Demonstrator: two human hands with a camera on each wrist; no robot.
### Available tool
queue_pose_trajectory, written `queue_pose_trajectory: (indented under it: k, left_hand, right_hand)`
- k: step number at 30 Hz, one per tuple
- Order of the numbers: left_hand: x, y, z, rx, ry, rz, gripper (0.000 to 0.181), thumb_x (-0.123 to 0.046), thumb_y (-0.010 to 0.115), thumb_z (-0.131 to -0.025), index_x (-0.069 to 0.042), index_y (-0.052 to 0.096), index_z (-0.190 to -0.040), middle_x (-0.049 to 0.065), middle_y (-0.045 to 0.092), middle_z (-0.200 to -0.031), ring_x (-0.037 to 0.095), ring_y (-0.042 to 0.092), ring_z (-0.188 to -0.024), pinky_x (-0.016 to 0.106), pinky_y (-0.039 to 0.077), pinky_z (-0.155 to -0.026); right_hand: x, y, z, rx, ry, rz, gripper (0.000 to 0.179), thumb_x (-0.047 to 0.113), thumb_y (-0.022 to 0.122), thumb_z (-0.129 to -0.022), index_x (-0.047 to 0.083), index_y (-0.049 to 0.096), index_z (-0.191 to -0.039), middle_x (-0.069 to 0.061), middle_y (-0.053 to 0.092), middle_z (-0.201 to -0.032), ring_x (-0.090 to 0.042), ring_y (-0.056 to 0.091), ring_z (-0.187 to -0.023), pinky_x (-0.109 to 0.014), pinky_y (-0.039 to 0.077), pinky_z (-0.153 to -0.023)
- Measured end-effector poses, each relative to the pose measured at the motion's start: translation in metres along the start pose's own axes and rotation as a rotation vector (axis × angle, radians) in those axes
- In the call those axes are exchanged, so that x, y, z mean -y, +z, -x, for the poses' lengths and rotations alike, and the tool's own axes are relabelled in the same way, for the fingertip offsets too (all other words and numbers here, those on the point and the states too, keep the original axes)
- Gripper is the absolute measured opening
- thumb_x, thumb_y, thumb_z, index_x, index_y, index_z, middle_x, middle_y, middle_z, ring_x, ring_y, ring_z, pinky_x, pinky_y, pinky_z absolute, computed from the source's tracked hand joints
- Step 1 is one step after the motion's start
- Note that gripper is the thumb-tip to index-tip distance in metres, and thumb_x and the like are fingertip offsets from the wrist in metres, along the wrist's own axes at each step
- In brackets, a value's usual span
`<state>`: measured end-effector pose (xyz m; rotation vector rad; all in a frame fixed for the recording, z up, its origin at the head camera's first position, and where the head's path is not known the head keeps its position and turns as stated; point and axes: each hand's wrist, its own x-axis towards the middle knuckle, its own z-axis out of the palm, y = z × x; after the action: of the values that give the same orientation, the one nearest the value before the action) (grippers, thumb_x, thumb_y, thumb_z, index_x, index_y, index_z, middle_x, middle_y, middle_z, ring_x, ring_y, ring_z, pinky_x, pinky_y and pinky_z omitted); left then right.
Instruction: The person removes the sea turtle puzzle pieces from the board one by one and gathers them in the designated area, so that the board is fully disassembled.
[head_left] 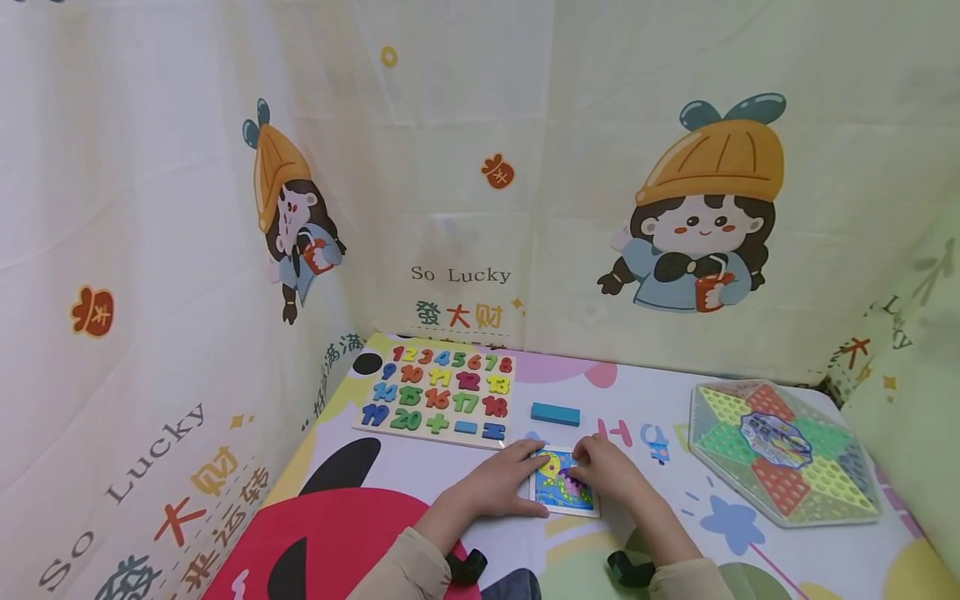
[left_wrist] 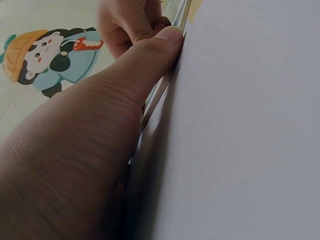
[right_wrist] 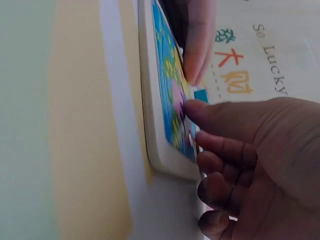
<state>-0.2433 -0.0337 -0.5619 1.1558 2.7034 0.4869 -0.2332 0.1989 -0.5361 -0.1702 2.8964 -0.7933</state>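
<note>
A small jigsaw puzzle [head_left: 564,498] with a blue, yellow and purple picture and a pale border lies flat on the table. My left hand [head_left: 497,482] lies along its left side, fingers stretched over the upper left part and the thumb against the lower left corner. In the left wrist view that thumb [left_wrist: 150,52] presses on the board's edge. Bent over the puzzle's right part, my right hand [head_left: 609,471] pinches a small puzzle piece [head_left: 574,475] with purple on it between thumb and forefinger. The fingertips hide most of this piece.
Behind the puzzle lies a blue block [head_left: 555,414]. A wooden number board [head_left: 442,392] with coloured numerals is at the back left. On the right sits a hexagonal Chinese checkers board [head_left: 783,454]. Printed curtains [head_left: 555,233] stand around the table's back and sides.
</note>
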Motion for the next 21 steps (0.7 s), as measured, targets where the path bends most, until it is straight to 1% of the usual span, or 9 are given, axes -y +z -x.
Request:
queue_pose_trajectory:
  k: [4,6,10,14,17,21]
  left_hand:
    - [0.0005,0.0012,-0.0002,0.000,0.002,-0.001,0.086,-0.076,0.056,-0.081,-0.033,0.035,-0.153,-0.010,0.024,-0.163,0.017,0.022,-0.152,0.042,0.034,-0.119]
    - [0.0007,0.0015,-0.0003,-0.003,0.006,0.005,0.085,-0.076,0.056,-0.081,-0.035,0.035,-0.153,-0.009,0.025,-0.163,0.017,0.022,-0.152,0.043,0.034,-0.119]
    - [0.0018,0.0018,-0.0001,-0.008,0.035,0.017,0.074,-0.073,0.057,-0.083,-0.045,0.038,-0.149,-0.008,0.026,-0.163,0.019,0.024,-0.152,0.045,0.035,-0.118]
    - [0.0043,0.0030,-0.0002,0.002,0.054,0.031,0.066,-0.073,0.055,-0.084,-0.054,0.037,-0.144,-0.008,0.025,-0.163,0.020,0.023,-0.152,0.046,0.035,-0.118]
    - [0.0061,0.0039,-0.0012,0.011,0.071,0.020,0.065,-0.074,0.052,-0.084,-0.055,0.035,-0.144,-0.010,0.023,-0.164,0.020,0.021,-0.153,0.047,0.034,-0.118]
    - [0.0061,0.0023,-0.0018,0.018,0.105,-0.013,0.064,-0.074,0.049,-0.086,-0.054,0.035,-0.145,-0.016,0.026,-0.162,0.023,0.019,-0.154,0.048,0.033,-0.119]
  right_hand:
    - [0.0037,0.0002,-0.0006,0.008,0.022,-0.005,0.022,0.019,0.080,-0.082,0.009,0.064,-0.094,-0.003,0.054,-0.086,-0.015,0.052,-0.078,-0.036,0.057,-0.079]
    - [0.0051,-0.0002,-0.0008,0.016,0.027,-0.015,0.022,0.017,0.080,-0.082,0.008,0.064,-0.094,-0.004,0.054,-0.086,-0.016,0.052,-0.077,-0.036,0.057,-0.078]
    - [0.0071,-0.0011,-0.0015,0.040,0.037,-0.042,0.023,0.014,0.079,-0.082,0.006,0.062,-0.095,-0.005,0.053,-0.086,-0.017,0.052,-0.077,-0.036,0.057,-0.077]
    - [0.0083,-0.0022,-0.0012,0.058,0.039,-0.066,0.022,0.012,0.077,-0.084,0.005,0.060,-0.096,-0.006,0.052,-0.086,-0.017,0.051,-0.077,-0.035,0.057,-0.076]
    - [0.0088,-0.0031,-0.0006,0.062,0.031,-0.076,0.022,0.011,0.076,-0.084,0.004,0.060,-0.096,-0.006,0.051,-0.087,-0.017,0.051,-0.078,-0.035,0.056,-0.075]
    - [0.0092,-0.0037,-0.0002,0.065,0.021,-0.081,0.021,0.011,0.076,-0.085,0.004,0.059,-0.097,-0.006,0.051,-0.087,-0.017,0.051,-0.078,-0.035,0.056,-0.075]
